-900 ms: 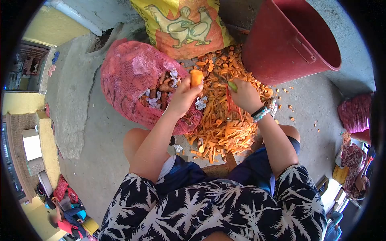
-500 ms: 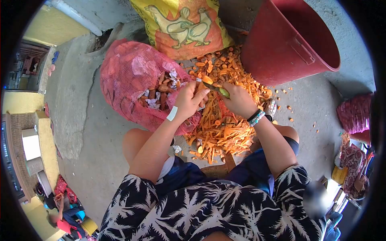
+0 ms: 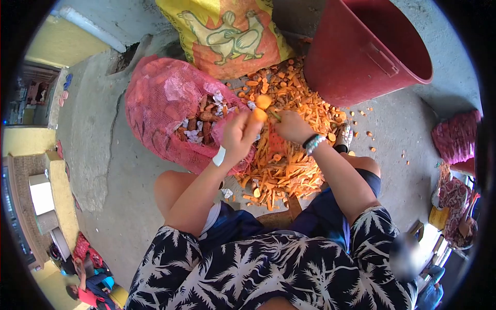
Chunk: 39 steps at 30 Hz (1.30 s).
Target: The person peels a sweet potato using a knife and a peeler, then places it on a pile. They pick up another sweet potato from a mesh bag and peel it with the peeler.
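Observation:
My left hand [image 3: 238, 135] is closed round a carrot [image 3: 259, 114] whose bright orange cut face points up and away from me. Just beyond that end shows a round cut carrot piece [image 3: 263, 102], apparently coming off it. In my right hand [image 3: 293, 126] is a small knife with a green handle [image 3: 277, 117]; the blade is blurred and hard to make out. Both hands are above a heap of orange peelings and carrot ends [image 3: 289, 170] on the ground. Beside my left hand lies a pink mesh sack [image 3: 155, 113], its mouth showing unpeeled carrots [image 3: 207, 116] and crumpled paper.
A large red bucket [image 3: 351, 67] stands tilted at the far right of the heap. Behind it is a yellow and orange sack [image 3: 232, 41] printed with ducks. Another pink sack [image 3: 454, 139] sits at the right. Other people [image 3: 93, 284] are at the left and right edges.
The knife has moved away from the carrot's end, slightly down and right. A cut piece now appears apart from the carrot, whose fresh face shows. The view has shifted slightly.

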{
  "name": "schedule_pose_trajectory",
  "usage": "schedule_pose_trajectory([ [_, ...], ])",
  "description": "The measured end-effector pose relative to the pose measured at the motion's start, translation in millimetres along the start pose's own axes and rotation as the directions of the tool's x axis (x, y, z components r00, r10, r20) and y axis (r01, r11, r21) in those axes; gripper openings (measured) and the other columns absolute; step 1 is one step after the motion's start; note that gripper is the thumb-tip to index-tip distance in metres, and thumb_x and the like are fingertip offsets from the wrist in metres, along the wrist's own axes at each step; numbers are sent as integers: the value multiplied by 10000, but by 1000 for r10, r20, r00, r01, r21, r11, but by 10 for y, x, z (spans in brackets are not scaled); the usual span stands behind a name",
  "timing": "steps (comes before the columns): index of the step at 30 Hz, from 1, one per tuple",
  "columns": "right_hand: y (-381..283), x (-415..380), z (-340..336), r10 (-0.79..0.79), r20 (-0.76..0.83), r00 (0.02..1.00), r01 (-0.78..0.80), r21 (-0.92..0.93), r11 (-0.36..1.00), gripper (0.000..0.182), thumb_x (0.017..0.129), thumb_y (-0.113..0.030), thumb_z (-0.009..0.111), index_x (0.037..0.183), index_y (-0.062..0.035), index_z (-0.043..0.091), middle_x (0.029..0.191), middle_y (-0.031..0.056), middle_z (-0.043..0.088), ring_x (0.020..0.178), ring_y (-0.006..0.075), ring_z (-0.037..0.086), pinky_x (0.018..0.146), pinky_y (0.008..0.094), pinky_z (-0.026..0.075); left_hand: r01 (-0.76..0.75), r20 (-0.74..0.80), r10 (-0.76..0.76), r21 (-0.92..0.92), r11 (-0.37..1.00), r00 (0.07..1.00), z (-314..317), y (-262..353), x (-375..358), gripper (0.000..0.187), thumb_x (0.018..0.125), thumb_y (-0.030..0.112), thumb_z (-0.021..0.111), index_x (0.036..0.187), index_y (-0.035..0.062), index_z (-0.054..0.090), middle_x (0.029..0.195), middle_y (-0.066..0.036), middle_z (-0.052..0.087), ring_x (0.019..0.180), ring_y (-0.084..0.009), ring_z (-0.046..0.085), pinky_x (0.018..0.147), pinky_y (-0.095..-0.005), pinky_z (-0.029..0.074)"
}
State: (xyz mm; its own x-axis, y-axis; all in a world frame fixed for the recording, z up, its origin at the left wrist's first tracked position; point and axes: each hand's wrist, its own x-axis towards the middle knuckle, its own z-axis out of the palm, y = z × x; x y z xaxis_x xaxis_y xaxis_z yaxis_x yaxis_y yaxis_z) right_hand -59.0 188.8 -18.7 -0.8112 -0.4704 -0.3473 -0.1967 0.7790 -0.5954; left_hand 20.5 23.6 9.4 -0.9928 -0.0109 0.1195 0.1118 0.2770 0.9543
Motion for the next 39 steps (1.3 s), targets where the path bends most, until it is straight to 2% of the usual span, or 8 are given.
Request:
schedule_pose_trajectory([
  [2, 242, 105, 49, 116, 61, 991, -105, -161, 981, 274, 770, -190, 503, 890, 43, 583, 944, 220, 603, 913, 343, 584, 799, 417, 470, 273, 347, -115, -449, 851, 931, 93, 227, -149, 257, 912, 268, 493, 995, 28, 529, 671, 19, 507, 550, -61, 449, 505, -215, 379],
  [4, 256, 103, 112, 18, 143, 989, 14, -222, 975, 274, 772, -196, 501, 903, 29, 587, 969, 213, 602, 915, 338, 586, 801, 420, 470, 383, 461, -160, -444, 810, 873, 64, 161, -107, 267, 921, 255, 473, 1081, 41, 468, 753, -8, 505, 621, -67, 465, 557, -205, 388],
  [11, -112, -195, -3, 10, 248, 969, 61, -275, 959, 274, 761, -196, 503, 940, 3, 563, 913, 177, 607, 885, 333, 587, 756, 422, 475, 268, 234, -143, -702, 660, 962, -85, 55, 43, 250, 898, 283, 460, 1034, 78, 413, 746, 6, 383, 615, -70, 351, 537, -207, 307],
  [27, -107, -318, 128, -109, 278, 954, 182, -252, 950, 225, 727, -168, 520, 859, 3, 580, 813, 178, 616, 800, 327, 605, 695, 428, 488, 178, 103, -153, -743, 645, 983, -184, -106, 147, 203, 817, 220, 379, 741, 55, 468, 604, 11, 380, 510, -54, 300, 457, -219, 231],
  [29, -67, -324, 145, -109, 294, 949, 192, -269, 944, 221, 726, -172, 523, 841, 4, 590, 809, 178, 618, 795, 326, 607, 688, 428, 491, 244, -70, -336, -554, 796, 939, -172, -182, 175, 325, 868, 330, 370, 773, 38, 479, 647, -26, 434, 526, -84, 378, 490, -239, 298],
  [31, -51, -321, 234, -127, 317, 940, 219, -274, 936, 218, 725, -175, 526, 823, 4, 600, 805, 179, 620, 790, 324, 610, 681, 428, 494, 144, -379, -57, 205, 968, 924, 19, -119, 342, 421, 908, 396, 351, 829, 9, 495, 703, -43, 474, 591, -104, 452, 508, -242, 348],
  [34, -63, -297, 288, -154, 357, 921, 283, -346, 894, 220, 724, -189, 532, 815, -7, 618, 807, 175, 625, 791, 318, 614, 678, 425, 499, 105, -17, -107, -93, 990, 994, 318, 59, 406, 843, 840, 316, 592, 1393, 1, 39, 1268, -277, 410, 1089, -270, 530, 864, -314, 472],
  [39, -90, -318, 271, -77, 417, 906, 249, -378, 892, 226, 711, -210, 553, 795, -13, 626, 797, 166, 629, 773, 311, 621, 670, 418, 504, 224, -156, -252, -178, 958, 955, 127, -89, 761, 508, 871, 254, 551, 1263, -30, 397, 1230, -182, 494, 959, -220, 606, 808, -303, 502],
])
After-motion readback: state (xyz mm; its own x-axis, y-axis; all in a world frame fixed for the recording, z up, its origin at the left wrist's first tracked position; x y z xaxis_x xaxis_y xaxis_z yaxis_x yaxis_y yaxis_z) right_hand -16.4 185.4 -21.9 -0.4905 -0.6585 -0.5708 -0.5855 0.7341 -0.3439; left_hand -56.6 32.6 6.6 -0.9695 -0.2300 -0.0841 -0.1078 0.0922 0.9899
